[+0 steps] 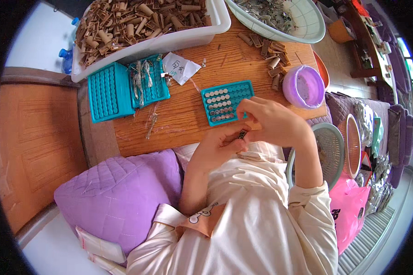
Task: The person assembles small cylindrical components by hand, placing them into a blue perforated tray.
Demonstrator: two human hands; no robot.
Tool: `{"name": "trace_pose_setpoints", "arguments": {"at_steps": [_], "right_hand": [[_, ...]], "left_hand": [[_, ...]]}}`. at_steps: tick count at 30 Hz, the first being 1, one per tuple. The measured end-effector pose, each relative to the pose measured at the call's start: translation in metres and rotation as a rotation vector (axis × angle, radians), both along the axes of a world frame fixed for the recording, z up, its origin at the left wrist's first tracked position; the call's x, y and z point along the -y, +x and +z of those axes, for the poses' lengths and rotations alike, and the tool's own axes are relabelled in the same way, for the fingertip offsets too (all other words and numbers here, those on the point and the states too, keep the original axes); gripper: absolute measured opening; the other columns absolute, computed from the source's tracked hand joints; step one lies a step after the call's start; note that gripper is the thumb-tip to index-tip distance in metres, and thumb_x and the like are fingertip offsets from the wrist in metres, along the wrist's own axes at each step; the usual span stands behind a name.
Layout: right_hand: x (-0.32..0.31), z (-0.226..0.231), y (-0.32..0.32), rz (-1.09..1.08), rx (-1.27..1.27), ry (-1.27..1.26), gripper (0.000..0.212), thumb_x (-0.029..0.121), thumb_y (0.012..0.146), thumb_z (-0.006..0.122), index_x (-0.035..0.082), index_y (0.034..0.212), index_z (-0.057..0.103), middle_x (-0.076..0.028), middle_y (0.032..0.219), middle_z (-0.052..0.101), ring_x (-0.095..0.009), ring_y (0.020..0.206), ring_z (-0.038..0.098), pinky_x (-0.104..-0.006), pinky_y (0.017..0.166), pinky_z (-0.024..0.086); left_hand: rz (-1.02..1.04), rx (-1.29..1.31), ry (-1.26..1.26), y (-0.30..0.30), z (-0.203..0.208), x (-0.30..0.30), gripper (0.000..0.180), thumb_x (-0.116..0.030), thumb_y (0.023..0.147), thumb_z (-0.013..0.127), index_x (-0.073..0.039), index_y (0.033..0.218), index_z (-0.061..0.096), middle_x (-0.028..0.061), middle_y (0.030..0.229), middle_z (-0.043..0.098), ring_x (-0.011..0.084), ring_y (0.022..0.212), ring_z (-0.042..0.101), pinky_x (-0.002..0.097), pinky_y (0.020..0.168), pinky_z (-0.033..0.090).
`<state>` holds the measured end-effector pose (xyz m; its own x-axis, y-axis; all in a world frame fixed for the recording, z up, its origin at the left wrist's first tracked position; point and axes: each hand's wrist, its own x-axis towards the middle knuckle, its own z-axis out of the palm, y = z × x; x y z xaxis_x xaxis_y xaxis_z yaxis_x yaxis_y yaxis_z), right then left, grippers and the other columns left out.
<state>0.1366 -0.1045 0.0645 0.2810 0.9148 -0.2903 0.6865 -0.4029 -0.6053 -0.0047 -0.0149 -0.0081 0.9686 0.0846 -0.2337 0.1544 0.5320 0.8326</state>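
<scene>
The left hand's (225, 143) grip pinches a small, dark part (242, 134), probably to steady it. The right hand (274, 120) arches over it; whether its grip is closed, I cannot tell. At 11 o'clock, a teal plastic grid tray (238, 91) lies on the brown wooden tabletop (181, 110), presumably for easy reach.

There are two hands, one left hand (225, 141) and one right hand (273, 120), and one small dark part (242, 134). On the one counter (179, 118) I count three teal trays, if the thick one (108, 91) is single, one purple bowl (289, 90), one white tub (221, 22) and one paper slip (181, 68). Round baskets are three: one pale green (319, 28), one grey-green (341, 143), one pinkish (352, 146). Discs (218, 103) and brown pieces (128, 30) are too many to count exactly.
</scene>
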Motion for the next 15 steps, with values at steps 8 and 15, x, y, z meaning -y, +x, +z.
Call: {"name": "trace_pose_setpoints", "arguments": {"at_steps": [8, 15], "right_hand": [[0.008, -0.085, 0.046, -0.459, 0.558, 0.187, 0.024, 0.007, 0.07, 0.055, 0.003, 0.093, 0.047, -0.018, 0.088, 0.049, -0.032, 0.079, 0.053, -0.0396, 0.066, 0.043], [0.001, -0.11, 0.055, -0.451, 0.778, -0.044, 0.025, -0.006, 0.063, 0.05, 0.0, 0.086, 0.042, -0.019, 0.084, 0.049, -0.033, 0.081, 0.05, -0.0393, 0.068, 0.043]], "left_hand": [[0.225, 0.118, -0.191, -0.006, -0.006, -0.022, 0.021, -0.004, 0.075, 0.049, 0.0, 0.095, 0.052, 0.0088, 0.077, 0.056, 0.0111, 0.062, 0.055, 0.021, 0.055, 0.045], [0.255, 0.128, -0.187, -0.009, -0.01, -0.023, 0.021, -0.007, 0.076, 0.049, -0.001, 0.096, 0.051, 0.009, 0.077, 0.056, 0.0117, 0.061, 0.054, 0.0224, 0.055, 0.045]]}}
